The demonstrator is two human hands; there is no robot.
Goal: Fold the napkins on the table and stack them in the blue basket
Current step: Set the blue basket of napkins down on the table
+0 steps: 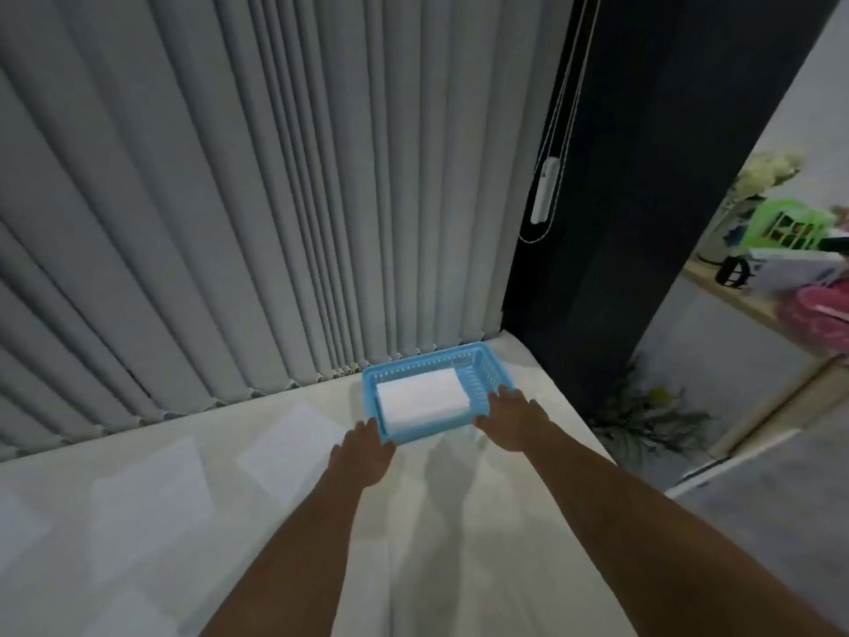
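Both hands on the blue basket [482, 374] now, right of frame centre on the desk [459, 521]: left hand [363, 452] and right hand [510, 418] open, flat against its near corners. Folded napkins [420, 397] inside look soft, light; the rim's the stiff hold. 2 flat napkins [285, 445] wait lower left.

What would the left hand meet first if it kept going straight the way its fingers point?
The left hand is already at the blue basket's near-left corner, so it would likely meet that wall first, then the folded napkins inside.
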